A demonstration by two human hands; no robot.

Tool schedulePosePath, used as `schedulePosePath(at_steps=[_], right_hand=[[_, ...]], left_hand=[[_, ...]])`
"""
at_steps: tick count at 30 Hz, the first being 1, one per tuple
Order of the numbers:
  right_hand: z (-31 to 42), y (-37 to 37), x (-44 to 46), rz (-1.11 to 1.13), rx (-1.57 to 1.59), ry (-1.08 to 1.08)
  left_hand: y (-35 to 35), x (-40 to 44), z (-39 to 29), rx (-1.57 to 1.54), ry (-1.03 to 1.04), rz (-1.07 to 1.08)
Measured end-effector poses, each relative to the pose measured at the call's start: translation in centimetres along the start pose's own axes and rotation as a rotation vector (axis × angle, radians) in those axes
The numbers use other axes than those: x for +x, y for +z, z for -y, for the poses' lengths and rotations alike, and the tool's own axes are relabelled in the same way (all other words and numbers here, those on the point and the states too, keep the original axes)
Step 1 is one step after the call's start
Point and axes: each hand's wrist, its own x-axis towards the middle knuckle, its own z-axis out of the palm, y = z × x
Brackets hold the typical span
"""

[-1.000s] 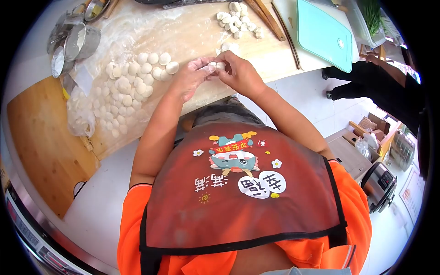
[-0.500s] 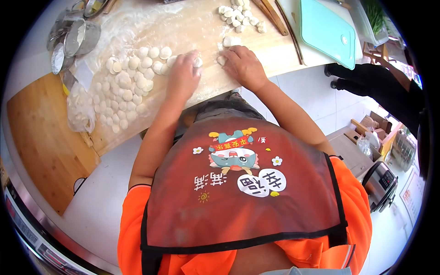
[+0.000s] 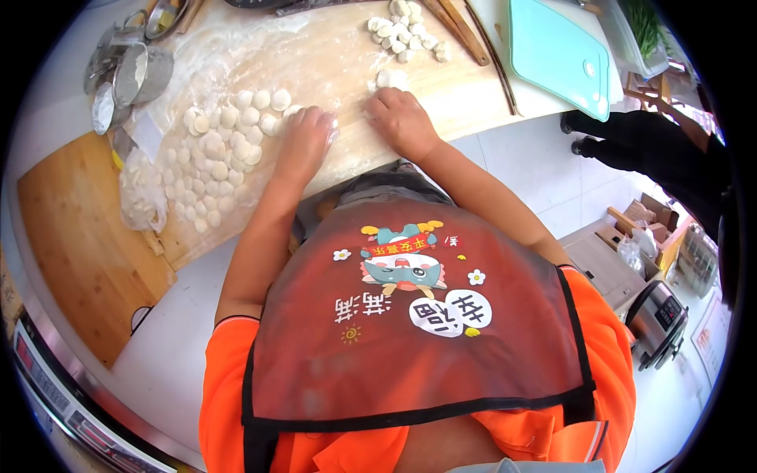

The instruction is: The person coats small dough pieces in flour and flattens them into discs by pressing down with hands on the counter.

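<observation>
On the floured wooden board [image 3: 331, 43], my left hand [image 3: 307, 138] has its fingers curled down at the right end of a spread of flattened dough discs [image 3: 225, 150]. A pale edge of dough shows at its fingertips. To the right, my right hand [image 3: 402, 122] is closed with fingertips bent down on the board; what lies beneath them is hidden. Just beyond those fingers lies a small lump of dough [image 3: 392, 79]. Farther back sits a cluster of cut dough pieces [image 3: 406, 31].
Metal pots [image 3: 146, 72] and a plastic bag [image 3: 142, 189] stand at the left. Wooden tongs or sticks [image 3: 457, 30], a thin rod [image 3: 495, 63] and a mint-green lid [image 3: 560, 59] lie right. A person in dark clothes [image 3: 654, 146] is at the far right.
Both hands have shifted slightly left and nearer to me. The dough disc by my left fingertips and the piece beside my right fingers are now mostly covered.
</observation>
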Motion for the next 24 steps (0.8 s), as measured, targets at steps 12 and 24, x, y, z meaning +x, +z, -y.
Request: schedulePosePath(at_steps=[12, 24], right_hand=[[0.1, -3.5, -0.4, 0.021, 0.228, 0.151], [1.7, 0.9, 1.0, -0.007, 0.092, 0.033]], left_hand=[[5.6, 5.8, -0.8, 0.231, -0.356, -0.141], [4.2, 8.1, 1.3, 0.26, -0.295, -0.006]])
